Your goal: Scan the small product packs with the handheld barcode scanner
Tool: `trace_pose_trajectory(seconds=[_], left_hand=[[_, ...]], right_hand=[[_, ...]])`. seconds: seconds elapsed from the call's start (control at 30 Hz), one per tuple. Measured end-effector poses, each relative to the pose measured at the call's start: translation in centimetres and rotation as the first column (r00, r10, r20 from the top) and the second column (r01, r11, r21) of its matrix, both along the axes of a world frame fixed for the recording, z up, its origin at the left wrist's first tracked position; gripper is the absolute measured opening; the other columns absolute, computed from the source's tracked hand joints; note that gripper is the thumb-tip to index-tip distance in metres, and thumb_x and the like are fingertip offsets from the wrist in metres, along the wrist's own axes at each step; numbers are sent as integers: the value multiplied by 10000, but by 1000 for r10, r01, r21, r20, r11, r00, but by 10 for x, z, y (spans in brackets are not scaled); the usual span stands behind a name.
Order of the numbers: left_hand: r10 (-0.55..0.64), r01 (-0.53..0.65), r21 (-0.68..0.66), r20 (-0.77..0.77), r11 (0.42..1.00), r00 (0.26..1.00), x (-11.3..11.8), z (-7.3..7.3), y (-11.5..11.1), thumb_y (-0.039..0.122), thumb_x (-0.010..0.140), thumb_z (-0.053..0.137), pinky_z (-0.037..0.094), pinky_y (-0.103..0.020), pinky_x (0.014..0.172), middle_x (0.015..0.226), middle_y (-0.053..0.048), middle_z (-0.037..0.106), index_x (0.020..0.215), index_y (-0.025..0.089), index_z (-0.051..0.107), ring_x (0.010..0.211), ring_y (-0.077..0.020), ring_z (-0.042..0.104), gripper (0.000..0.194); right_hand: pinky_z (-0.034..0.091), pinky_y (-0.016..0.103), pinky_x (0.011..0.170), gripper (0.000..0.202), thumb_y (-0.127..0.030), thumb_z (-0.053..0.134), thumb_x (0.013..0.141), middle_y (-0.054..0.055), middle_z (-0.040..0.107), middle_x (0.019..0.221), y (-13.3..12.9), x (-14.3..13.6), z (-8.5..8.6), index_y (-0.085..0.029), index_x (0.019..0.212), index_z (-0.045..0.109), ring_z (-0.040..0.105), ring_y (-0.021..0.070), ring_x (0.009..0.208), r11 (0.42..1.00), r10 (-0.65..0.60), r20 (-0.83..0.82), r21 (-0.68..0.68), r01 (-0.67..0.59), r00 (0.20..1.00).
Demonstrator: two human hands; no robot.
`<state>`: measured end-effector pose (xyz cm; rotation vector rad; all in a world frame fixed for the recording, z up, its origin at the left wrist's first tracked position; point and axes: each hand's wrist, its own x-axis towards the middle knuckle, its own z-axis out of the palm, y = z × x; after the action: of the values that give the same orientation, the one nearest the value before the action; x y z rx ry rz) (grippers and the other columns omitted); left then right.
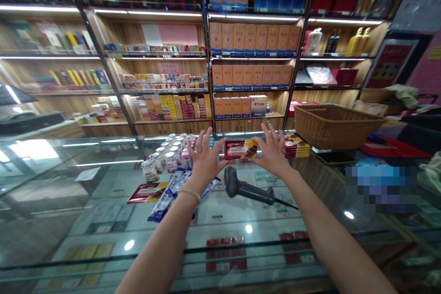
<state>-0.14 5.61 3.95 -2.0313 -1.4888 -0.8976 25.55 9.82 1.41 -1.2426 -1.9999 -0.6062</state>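
Between my two hands is a red and yellow packet of chocolate wafers (240, 149), held level above the glass counter. My left hand (206, 154) pinches its left end between thumb and fingers, with the other fingers raised. At the right end, my right hand (273, 151) pinches it the same way. Below the packet lies a black barcode scanner (248, 189), its cable running off to the right. Several blue and white packets (169, 195) lie partly behind my left forearm, next to another red and yellow packet (146, 192). Stacked similar packets (296, 147) sit beyond my right hand.
Several small lidded jars (171, 161) stand grouped at the left of the glass counter (213, 220). A wicker basket (339, 126) sits on the right, near a blurred blue item (382, 181). Shelves of boxed goods (253, 39) line the wall behind.
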Motion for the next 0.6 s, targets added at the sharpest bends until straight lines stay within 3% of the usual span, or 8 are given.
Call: trace_pose_trajectory(seconds=[0.3, 0.5, 0.6], left_hand=[[37, -36, -32, 48, 999, 998, 4, 5, 0, 509, 779, 837, 51, -701, 1259, 1729, -193, 248, 1356, 304, 657, 1608, -412, 183, 638], [60, -57, -55, 62, 997, 996, 6, 4, 5, 534, 783, 823, 39, -697, 1262, 1726, -201, 252, 1320, 263, 680, 1605, -421, 185, 618], [56, -54, -56, 44, 997, 997, 7, 3, 9, 557, 787, 811, 26, -695, 1261, 1729, -208, 236, 1314, 247, 685, 1610, -419, 168, 624]], right_hand=[[122, 691, 1234, 667, -458, 759, 853, 194, 185, 1735, 1, -1, -2, -220, 1438, 543, 143, 374, 1603, 997, -34, -94, 59, 40, 995], [105, 702, 1219, 393, -492, 726, 893, 199, 132, 1752, 2, -2, -1, -188, 1143, 708, 128, 405, 1601, 995, -66, -174, 64, 78, 983], [104, 703, 1213, 349, -478, 721, 906, 176, 104, 1763, 2, -2, -1, -201, 1119, 727, 122, 400, 1603, 997, -48, -174, 48, 58, 983]])
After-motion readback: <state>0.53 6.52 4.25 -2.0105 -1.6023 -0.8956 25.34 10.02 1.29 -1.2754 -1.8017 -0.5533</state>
